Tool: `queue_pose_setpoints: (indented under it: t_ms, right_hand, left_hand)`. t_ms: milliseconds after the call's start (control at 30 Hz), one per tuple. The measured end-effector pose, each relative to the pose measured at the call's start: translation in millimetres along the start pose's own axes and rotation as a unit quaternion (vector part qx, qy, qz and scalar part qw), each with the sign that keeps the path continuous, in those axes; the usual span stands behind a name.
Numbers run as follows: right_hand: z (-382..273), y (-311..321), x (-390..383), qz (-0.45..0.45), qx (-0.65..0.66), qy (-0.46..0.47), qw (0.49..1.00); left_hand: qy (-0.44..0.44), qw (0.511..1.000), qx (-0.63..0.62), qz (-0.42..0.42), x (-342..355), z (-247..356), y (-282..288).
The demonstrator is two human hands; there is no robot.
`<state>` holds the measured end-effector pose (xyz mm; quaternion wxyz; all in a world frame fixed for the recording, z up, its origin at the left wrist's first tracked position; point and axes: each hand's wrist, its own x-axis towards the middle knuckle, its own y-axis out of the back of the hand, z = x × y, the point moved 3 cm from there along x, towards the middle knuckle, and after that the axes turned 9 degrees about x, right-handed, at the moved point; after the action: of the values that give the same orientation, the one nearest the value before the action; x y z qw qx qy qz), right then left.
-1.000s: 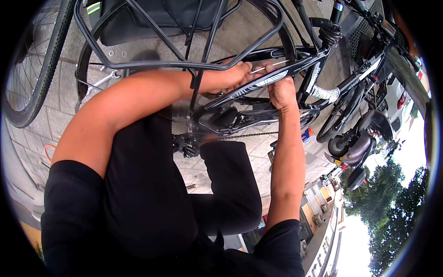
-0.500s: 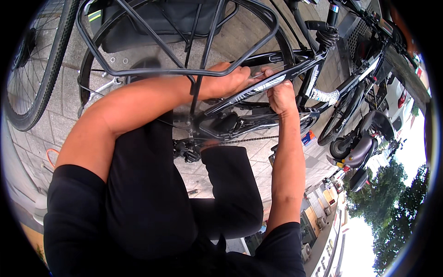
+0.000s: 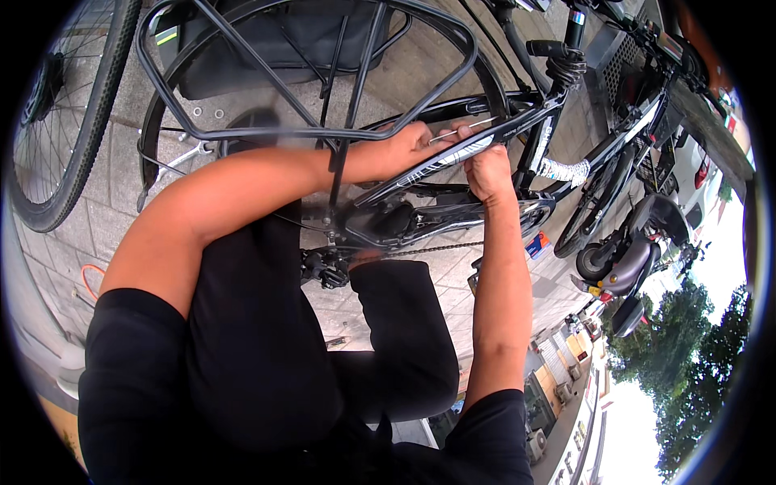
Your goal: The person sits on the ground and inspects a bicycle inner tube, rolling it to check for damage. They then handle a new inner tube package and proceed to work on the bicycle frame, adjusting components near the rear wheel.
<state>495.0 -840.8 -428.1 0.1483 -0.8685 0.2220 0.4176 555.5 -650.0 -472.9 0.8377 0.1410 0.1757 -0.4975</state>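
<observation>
A black bicycle frame tube with white markings runs diagonally in front of me. My left hand reaches under the black rear rack and pinches a thin, light-coloured rod whose far end sticks out toward the upper right. Beside it, my right hand is closed round the tube from below; its fingertips show above the tube, close to the rod. Whether those fingertips also touch the rod I cannot tell. Below the tube are the chain and the rear derailleur.
A bicycle wheel stands at the left. On the paving lie a wrench and two metal rings. A black bag is behind the rack. Further right are another bicycle and a parked scooter.
My left hand has shifted slightly and the thin rod now shows more plainly between the hands. The rack and frame appear a little further left. My right hand stays at the tube.
</observation>
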Motion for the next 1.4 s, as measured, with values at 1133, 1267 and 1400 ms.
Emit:
queue_pose_setpoints:
  t_ms: [1133,1267,1400]
  right_hand:
    - [4.1,3.5,-2.4,0.019,0.005,-0.01,1.0]
    - [-2.8,-5.3,-6.3,0.022,-0.014,-0.004,1.0]
    - [-3.0,-4.4,-6.6,0.031,-0.026,-0.004,0.999]
  left_hand:
    - [-0.026,0.992,0.074,0.101,1.4,-4.4,12.2]
    - [-0.114,0.969,0.194,0.103,-2.6,11.3,30.2]
    - [-0.178,0.939,0.277,0.094,-0.6,15.7,28.9]
